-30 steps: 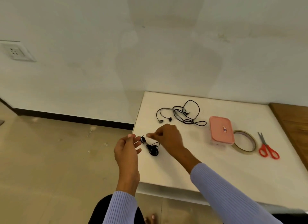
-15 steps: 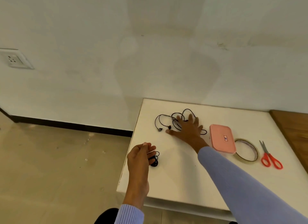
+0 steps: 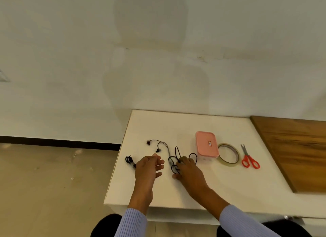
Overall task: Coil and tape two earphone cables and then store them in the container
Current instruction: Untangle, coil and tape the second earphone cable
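Left hand (image 3: 148,168) dropped the coiled earphone (image 3: 130,161), now spread empty; right hand (image 3: 187,168) grips the loose earphone (image 3: 165,148), dragged nearer — second coil next.

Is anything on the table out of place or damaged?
Nothing looks damaged or spilled. The coiled earphone lies very near the table's left edge, where it might slip off. The second earphone cable sprawls uncoiled, as expected.
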